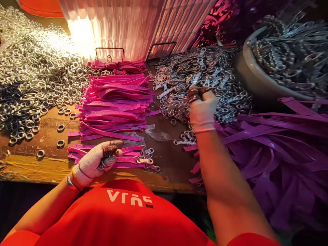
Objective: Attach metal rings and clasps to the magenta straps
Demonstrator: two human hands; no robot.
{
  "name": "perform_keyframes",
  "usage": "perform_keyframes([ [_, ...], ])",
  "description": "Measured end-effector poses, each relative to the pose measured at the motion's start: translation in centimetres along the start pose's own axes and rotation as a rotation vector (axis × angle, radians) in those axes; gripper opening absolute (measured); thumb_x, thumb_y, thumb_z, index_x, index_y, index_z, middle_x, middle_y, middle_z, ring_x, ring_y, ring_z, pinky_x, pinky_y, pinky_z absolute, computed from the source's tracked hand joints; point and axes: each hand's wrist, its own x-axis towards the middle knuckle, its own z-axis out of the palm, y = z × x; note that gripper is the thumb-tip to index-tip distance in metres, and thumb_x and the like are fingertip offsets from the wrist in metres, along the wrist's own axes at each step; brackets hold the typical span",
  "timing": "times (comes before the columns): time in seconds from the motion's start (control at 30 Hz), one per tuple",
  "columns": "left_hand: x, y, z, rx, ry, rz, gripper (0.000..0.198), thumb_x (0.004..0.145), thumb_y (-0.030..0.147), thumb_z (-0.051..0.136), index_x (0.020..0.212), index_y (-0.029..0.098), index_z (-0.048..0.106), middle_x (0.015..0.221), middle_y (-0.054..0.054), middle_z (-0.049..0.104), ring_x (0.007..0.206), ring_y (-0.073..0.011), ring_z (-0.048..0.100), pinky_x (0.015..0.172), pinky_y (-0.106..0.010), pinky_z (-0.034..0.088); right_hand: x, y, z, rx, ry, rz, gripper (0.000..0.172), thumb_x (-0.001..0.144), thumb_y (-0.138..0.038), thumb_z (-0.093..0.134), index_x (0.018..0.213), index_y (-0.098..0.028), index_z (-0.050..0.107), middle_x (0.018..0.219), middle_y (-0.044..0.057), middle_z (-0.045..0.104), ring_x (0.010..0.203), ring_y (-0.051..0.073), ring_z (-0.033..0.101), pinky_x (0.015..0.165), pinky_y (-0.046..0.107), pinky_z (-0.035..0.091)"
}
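Note:
My left hand (98, 160), in a white glove with dark finger coverings, lies at the table's near edge with its fingers curled. Metal rings (102, 164) show inside its grip. Beneath and beside it lie pink straps (128, 160), with metal links (145, 160) at their right ends. My right hand (203, 107), gloved too, reaches to the heap of metal links (176, 85). Its fingers are bent together at the heap, and what they pinch, if anything, is hidden. Between my hands, a stack of pink straps (115, 90) lies crosswise.
Loose metal rings (48, 71) form a large pile at left. Clear ribbed plastic sheets (115, 27) stand behind the straps. A bucket (256, 71) of metal parts is at back right, above a mass of purple straps (276, 143). A few rings (60, 143) lie near the front edge.

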Motion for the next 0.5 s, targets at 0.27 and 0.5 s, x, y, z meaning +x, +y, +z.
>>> perform_keyframes([
  [0.27,0.2,-0.8,0.7,-0.078,-0.017,0.010,0.022,0.081,0.032,0.067,0.091,0.014,0.061,0.081,-0.007,0.070,0.037,-0.0028,0.035,0.035,-0.016,0.023,-16.1,-8.4,-3.9,0.144,-0.821,-0.291,0.027,0.091,-0.021,0.053,0.114,-0.021,0.065,0.105,0.006,0.072,0.097,0.021,0.067,0.088,0.033,0.052],
  [0.5,-1.1,-0.9,1.4,-0.050,-0.206,-0.036,0.042,0.083,0.026,0.066,0.123,0.014,0.061,0.066,0.000,0.061,0.039,-0.0033,0.031,0.037,-0.016,0.019,-20.1,-11.1,-1.9,0.116,-0.688,-0.250,0.030,0.092,-0.023,0.051,0.120,-0.020,0.063,0.109,0.010,0.071,0.099,0.023,0.067,0.090,0.037,0.054],
])
